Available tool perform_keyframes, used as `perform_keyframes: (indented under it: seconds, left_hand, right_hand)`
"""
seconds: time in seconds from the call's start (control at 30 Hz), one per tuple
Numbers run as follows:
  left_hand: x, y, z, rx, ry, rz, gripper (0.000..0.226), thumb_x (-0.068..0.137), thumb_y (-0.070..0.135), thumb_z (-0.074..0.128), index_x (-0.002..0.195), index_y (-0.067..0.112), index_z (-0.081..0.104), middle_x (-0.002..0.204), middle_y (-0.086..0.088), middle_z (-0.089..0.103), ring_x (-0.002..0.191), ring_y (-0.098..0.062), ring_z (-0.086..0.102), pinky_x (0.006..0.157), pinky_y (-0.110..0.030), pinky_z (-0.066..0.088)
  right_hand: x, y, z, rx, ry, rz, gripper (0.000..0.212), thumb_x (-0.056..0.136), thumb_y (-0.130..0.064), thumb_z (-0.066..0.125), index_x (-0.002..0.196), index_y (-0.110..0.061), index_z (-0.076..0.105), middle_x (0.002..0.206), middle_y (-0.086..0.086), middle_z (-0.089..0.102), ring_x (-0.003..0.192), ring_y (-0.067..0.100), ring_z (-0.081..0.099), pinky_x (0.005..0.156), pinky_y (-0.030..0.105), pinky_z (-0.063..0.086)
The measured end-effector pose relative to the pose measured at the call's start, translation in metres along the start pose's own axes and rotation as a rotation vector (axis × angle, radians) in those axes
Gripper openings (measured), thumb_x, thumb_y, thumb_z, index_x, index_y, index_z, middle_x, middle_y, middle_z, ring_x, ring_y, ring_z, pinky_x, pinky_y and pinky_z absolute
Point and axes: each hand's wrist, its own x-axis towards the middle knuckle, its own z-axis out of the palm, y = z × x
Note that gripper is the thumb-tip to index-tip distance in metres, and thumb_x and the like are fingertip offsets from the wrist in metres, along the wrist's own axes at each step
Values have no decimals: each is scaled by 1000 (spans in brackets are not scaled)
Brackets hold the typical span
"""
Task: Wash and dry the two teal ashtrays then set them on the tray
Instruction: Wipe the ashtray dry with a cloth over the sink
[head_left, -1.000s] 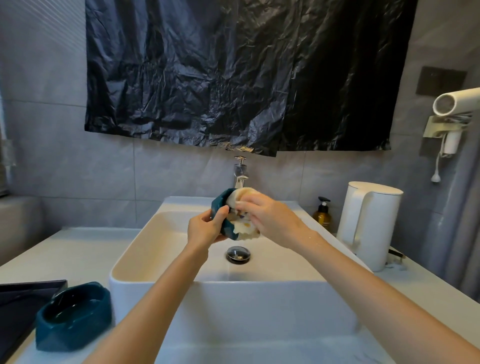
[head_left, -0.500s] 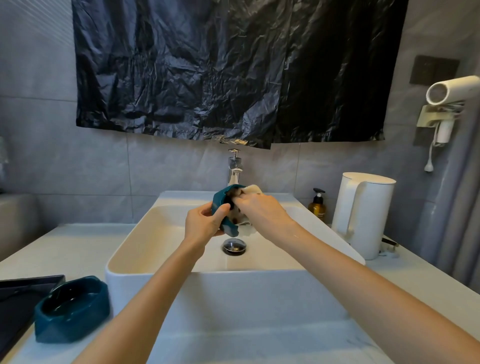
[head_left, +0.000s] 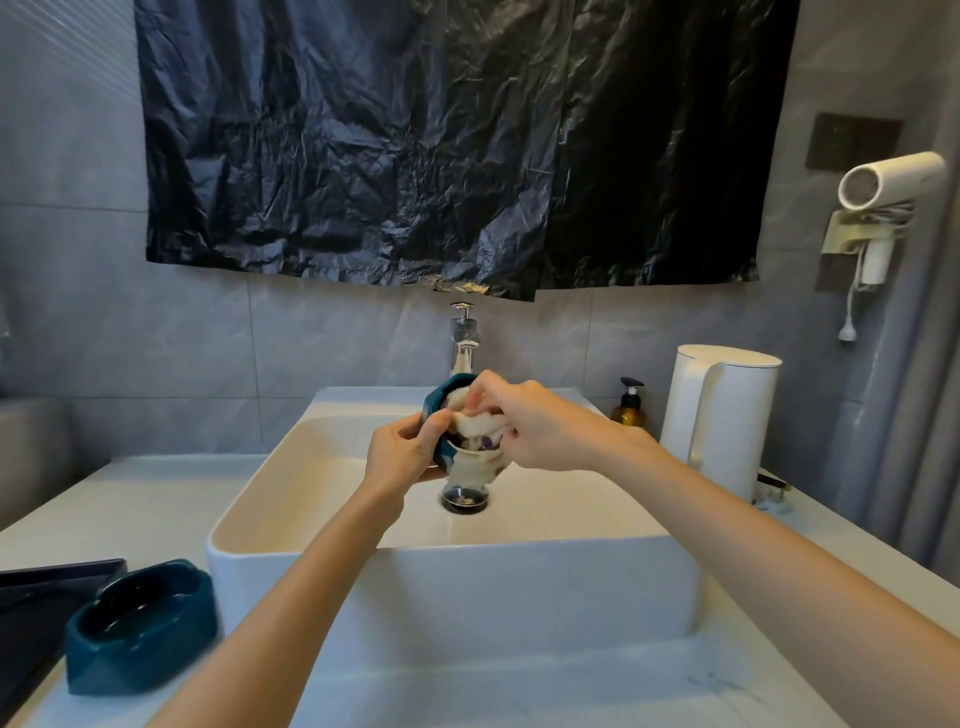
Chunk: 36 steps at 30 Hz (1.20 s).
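Grey-tiled bathroom wall (head_left: 156, 338); white rectangular ceramic basin (head_left: 447, 587) on pale counter. Glossy teal ashtray (head_left: 432, 408), tipped on edge above basin centre, gripped by left hand (head_left: 400, 454). Soft cream cloth (head_left: 475, 431), pinched into its bowl by right hand (head_left: 540, 431). Second faceted teal ashtray (head_left: 140, 639) at 8 o'clock, beside dark flat tray (head_left: 31, 597).

Open room over the basin (head_left: 244, 525); faucet (head_left: 464, 340) behind, kettle (head_left: 727, 415) right, ashtray (head_left: 140, 631) left.

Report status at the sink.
Left hand grips ashtray over sink. Right hand pinches cloth inside it. Second ashtray sits on counter beside tray. Nothing blocking.
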Motion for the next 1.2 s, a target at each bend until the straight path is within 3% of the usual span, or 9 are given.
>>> perform_keyframes:
  seconds: [0.1, 0.2, 0.3, 0.4, 0.7, 0.83, 0.93, 1.03, 1.2]
  left_hand:
    - [-1, 0, -2, 11, -17, 35, 15, 92, 24, 60, 91, 11, 68, 76, -4, 67, 65, -15, 63, 54, -24, 57]
    - [-5, 0, -1, 75, -57, 76, 9, 92, 21, 60, 92, 15, 67, 80, -2, 69, 71, -16, 64, 58, -24, 58]
    - [-8, 0, 0, 128, -68, 111, 6, 90, 19, 61, 93, 17, 66, 84, -2, 69, 75, -17, 65, 59, -23, 57]
    - [-8, 0, -2, 128, -47, 101, 10, 91, 19, 61, 98, 15, 65, 85, -1, 68, 76, -16, 65, 62, -25, 57]
    - [-7, -2, -3, 64, -57, 107, 9, 92, 25, 60, 90, 20, 66, 84, -2, 70, 73, -14, 67, 56, -20, 56]
    - [-6, -1, -4, 40, -64, 85, 13, 91, 28, 61, 95, 18, 67, 88, -3, 71, 79, -16, 68, 60, -22, 57]
    - [-5, -1, -5, -2, -38, 69, 11, 90, 28, 62, 89, 18, 68, 88, -8, 71, 77, -20, 67, 64, -27, 59]
    - [-3, -1, -4, -31, -45, 63, 13, 90, 27, 62, 91, 17, 68, 88, -9, 71, 77, -20, 67, 66, -28, 59]
    - [-3, -3, -2, 35, -90, 85, 17, 90, 28, 62, 101, 16, 66, 92, -4, 71, 79, -17, 69, 66, -25, 59]
  right_hand:
    - [-1, 1, -5, -551, 230, -377, 28, 78, 0, 68, 99, -18, 69, 101, 0, 64, 91, 20, 51, 66, 34, 48]
    - [2, -4, -2, -790, 162, -406, 16, 78, -8, 74, 93, -14, 72, 97, 3, 61, 86, 23, 56, 64, 34, 51]
    - [7, -5, 6, -728, -102, -182, 21, 89, -17, 63, 110, -14, 68, 108, 1, 62, 97, 21, 60, 80, 35, 55]
    - [13, -3, 11, -576, -62, -143, 11, 87, -16, 62, 92, -15, 71, 93, 1, 67, 84, 19, 62, 75, 34, 54]
    - [10, -16, 45, 152, 442, 185, 16, 80, -17, 70, 68, -8, 75, 62, 5, 67, 63, 23, 56, 55, 28, 40]
    - [20, -27, 55, 339, 639, 356, 16, 82, -17, 70, 70, -7, 71, 66, 5, 68, 67, 21, 62, 62, 37, 54]
    - [18, -32, 49, 379, 661, 312, 9, 84, -14, 71, 90, -8, 70, 83, 0, 71, 75, 15, 66, 68, 27, 56]
    - [13, -29, 44, 345, 499, 216, 28, 83, -8, 70, 109, -9, 64, 94, 0, 67, 81, 13, 67, 67, 14, 51]
    - [14, -17, 47, 166, 390, 119, 25, 84, -12, 71, 108, -8, 68, 115, 4, 59, 100, 16, 56, 82, 20, 47]
